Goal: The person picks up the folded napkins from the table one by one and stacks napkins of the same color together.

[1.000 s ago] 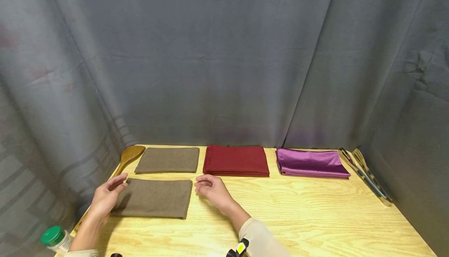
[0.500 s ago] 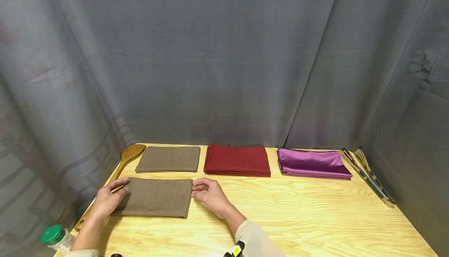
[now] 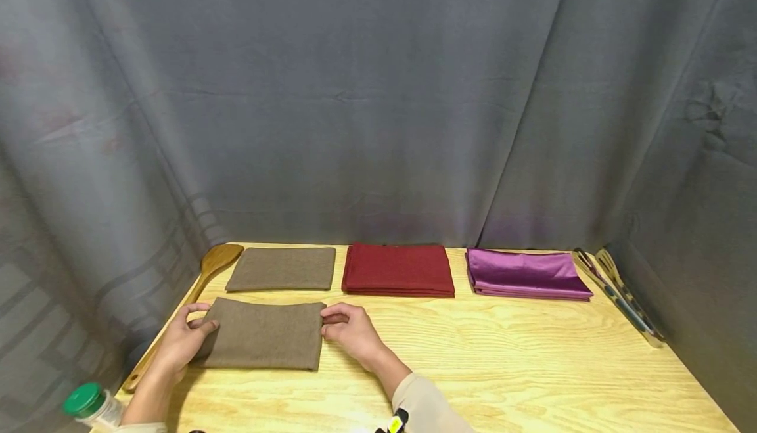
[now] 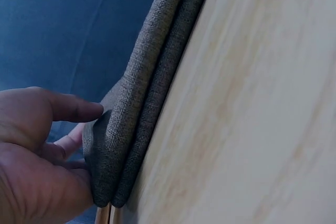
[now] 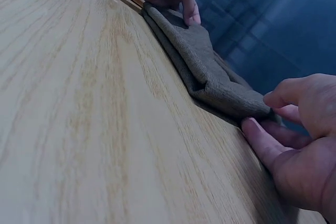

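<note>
A folded brown cloth [image 3: 266, 334] lies on the table in front of the person, its far edge slightly raised at the corners. At its left end, my left hand [image 3: 180, 341] pinches the cloth, thumb on top and fingers round the far side. My right hand [image 3: 355, 333] pinches the far right corner between thumb and fingers. In the left wrist view the thumb [image 4: 79, 108] presses on the thick folded layers [image 4: 142, 77]. The right wrist view has both hands at the cloth [image 5: 199, 66], with its layers gaping a little along the side.
Along the back lie another folded brown cloth [image 3: 282, 269], a dark red one [image 3: 398, 270] and a shiny purple one [image 3: 526, 274]. A wooden spoon [image 3: 215, 262] lies at the left edge, near a green-capped jar [image 3: 89, 401]. Slotted utensils [image 3: 621, 298] lie at the right edge.
Both hands have closed in on the nearer brown cloth and taken hold of its ends. The right hand has moved left onto the corner. The far edge has lifted slightly.
</note>
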Demonstrator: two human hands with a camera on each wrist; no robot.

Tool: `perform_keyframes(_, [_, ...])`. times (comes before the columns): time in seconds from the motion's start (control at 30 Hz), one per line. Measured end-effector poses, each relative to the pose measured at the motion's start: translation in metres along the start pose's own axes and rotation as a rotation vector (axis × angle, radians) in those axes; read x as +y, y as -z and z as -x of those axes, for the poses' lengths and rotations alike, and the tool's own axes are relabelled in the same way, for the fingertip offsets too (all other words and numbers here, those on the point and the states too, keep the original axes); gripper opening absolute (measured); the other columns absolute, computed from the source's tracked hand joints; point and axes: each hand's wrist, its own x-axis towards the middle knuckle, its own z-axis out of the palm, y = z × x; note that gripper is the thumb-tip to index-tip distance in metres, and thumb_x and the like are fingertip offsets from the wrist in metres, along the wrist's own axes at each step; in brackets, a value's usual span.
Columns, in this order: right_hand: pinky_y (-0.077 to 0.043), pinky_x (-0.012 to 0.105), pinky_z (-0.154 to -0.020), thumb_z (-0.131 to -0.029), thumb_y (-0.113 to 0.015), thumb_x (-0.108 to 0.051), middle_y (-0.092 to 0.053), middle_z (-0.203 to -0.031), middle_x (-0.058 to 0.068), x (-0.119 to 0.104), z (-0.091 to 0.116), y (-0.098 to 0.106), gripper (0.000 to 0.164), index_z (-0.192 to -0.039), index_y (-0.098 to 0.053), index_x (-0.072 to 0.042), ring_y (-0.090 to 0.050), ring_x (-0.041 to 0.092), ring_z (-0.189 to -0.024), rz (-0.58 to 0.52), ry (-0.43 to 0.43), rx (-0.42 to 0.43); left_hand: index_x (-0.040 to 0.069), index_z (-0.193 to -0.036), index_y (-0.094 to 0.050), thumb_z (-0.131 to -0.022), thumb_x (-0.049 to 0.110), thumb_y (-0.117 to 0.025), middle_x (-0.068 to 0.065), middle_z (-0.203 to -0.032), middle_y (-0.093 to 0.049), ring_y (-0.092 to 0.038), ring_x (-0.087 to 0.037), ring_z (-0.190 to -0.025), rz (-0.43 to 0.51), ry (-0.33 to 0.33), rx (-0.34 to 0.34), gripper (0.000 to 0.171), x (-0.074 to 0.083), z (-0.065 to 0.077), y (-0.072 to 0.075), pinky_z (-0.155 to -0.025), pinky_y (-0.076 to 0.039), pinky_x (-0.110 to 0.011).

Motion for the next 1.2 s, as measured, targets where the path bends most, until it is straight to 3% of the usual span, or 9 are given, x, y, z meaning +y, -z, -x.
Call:
perform_keyframes(0.17, [-0.052,0.018,-0.072,-0.083,-0.068,0.008,-0.073,-0.115,0.023,-0.003,0.001,-0.003,0.033,-0.116,-0.072,0.004,-0.065,0.008,-0.087,0.023,0.000,0.003,0.001,-0.144,-0.030,-0.105,0.012,-0.055,-0.003,-0.091,-0.058,-0.060,-0.014,-0.078,0.029,-0.015,-0.010,0.048,0.001,0.002,-0.003,-0.068,-0.052,-0.031])
perform_keyframes(0.3, [-0.053,0.019,-0.073,-0.085,-0.069,0.006,-0.072,-0.119,0.022,-0.005,0.003,-0.004,0.032,-0.117,-0.073,0.002,-0.068,0.014,-0.092,0.029,0.002,0.005,0.003,-0.148,-0.026,-0.106,0.013,-0.054,-0.003,-0.089,-0.057,-0.058,-0.014,-0.080,-0.002,-0.042,-0.021,0.052,0.004,0.004,-0.004,-0.070,-0.049,-0.030])
perform_keyframes(0.47, [-0.053,0.019,-0.076,-0.087,-0.069,0.005,-0.071,-0.122,0.019,-0.006,0.003,-0.006,0.031,-0.118,-0.073,0.000,-0.069,0.019,-0.100,0.038,0.017,0.003,0.004,-0.145,-0.027,-0.105,0.010,-0.053,-0.010,-0.104,-0.058,-0.056,-0.013,-0.085,-0.001,-0.086,-0.024,0.048,0.003,0.003,-0.005,-0.074,-0.046,-0.029])
perform_keyframes(0.57, [-0.051,0.017,-0.077,-0.086,-0.069,0.005,-0.072,-0.118,0.017,-0.004,0.003,-0.007,0.031,-0.117,-0.073,-0.001,-0.065,0.015,-0.101,0.059,0.022,0.004,0.005,-0.141,-0.028,-0.106,0.008,-0.051,-0.019,-0.125,-0.046,-0.053,-0.014,-0.091,0.017,-0.105,-0.045,0.042,0.002,0.003,-0.006,-0.076,-0.046,-0.029])
perform_keyframes(0.63, [-0.050,0.016,-0.076,-0.086,-0.069,0.005,-0.072,-0.113,0.016,-0.003,0.002,-0.008,0.031,-0.115,-0.074,-0.001,-0.062,0.012,-0.098,0.069,0.024,0.007,0.009,-0.138,-0.028,-0.106,0.009,-0.049,-0.022,-0.125,-0.039,-0.053,-0.016,-0.091,0.041,-0.103,-0.078,0.038,0.001,0.003,-0.006,-0.075,-0.047,-0.030])
perform_keyframes(0.73, [-0.049,0.017,-0.075,-0.086,-0.068,0.006,-0.073,-0.108,0.017,-0.002,0.002,-0.008,0.029,-0.113,-0.075,-0.001,-0.058,0.009,-0.093,0.083,0.028,0.006,0.018,-0.133,-0.031,-0.107,0.007,-0.047,-0.018,-0.113,-0.043,-0.056,-0.018,-0.086,0.106,-0.103,-0.131,0.033,-0.001,0.003,-0.005,-0.072,-0.051,-0.033])
perform_keyframes(1.03, [-0.054,0.018,-0.074,-0.088,-0.066,0.006,-0.070,-0.120,0.017,-0.004,0.006,-0.001,0.028,-0.114,-0.075,0.000,-0.060,0.013,-0.099,0.049,0.016,0.004,0.035,-0.128,-0.033,-0.110,0.013,-0.045,-0.011,-0.101,-0.051,-0.063,-0.021,-0.085,0.230,-0.099,-0.245,0.031,-0.004,0.006,-0.002,-0.072,-0.057,-0.039])
perform_keyframes(1.2, [-0.062,0.029,-0.076,-0.091,-0.062,0.007,-0.066,-0.118,0.020,-0.002,0.006,0.007,0.028,-0.117,-0.072,0.004,-0.062,0.015,-0.092,-0.020,-0.008,0.024,0.041,-0.128,-0.029,-0.111,0.011,-0.043,-0.003,-0.093,-0.061,-0.069,-0.016,-0.080,0.338,-0.168,-0.308,0.037,-0.008,0.000,-0.002,-0.069,-0.059,-0.037])
